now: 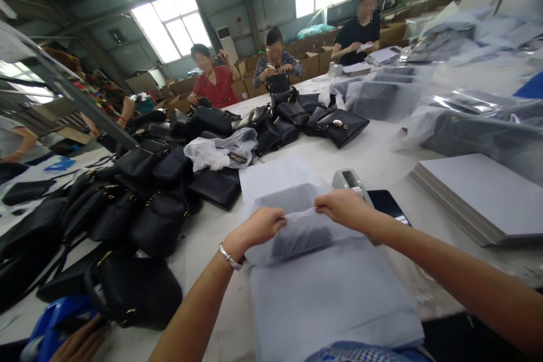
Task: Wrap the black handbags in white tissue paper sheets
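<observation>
In front of me lies a dark, flat-sided item covered by a translucent white wrapping sheet (303, 237); the sheet hides what kind of item it is. My left hand (265, 225), with a silver bangle at the wrist, pinches the sheet's edge on the left. On the right, my right hand (341, 209) grips the same edge between thumb and fingers. Under and nearer than the bundle is a stack of white paper sheets (326, 294). Another white sheet (275, 172) lies just beyond it. A grey tape dispenser (350, 179) stands close behind my right hand.
Many black handbags (161, 220) are heaped along the left and centre. A dark phone-like slab (386, 206) and a stack of grey boards (487, 198) lie to the right, with wrapped bundles (479, 130) behind. Several people work across the table; another person's hand (82, 342) is at lower left.
</observation>
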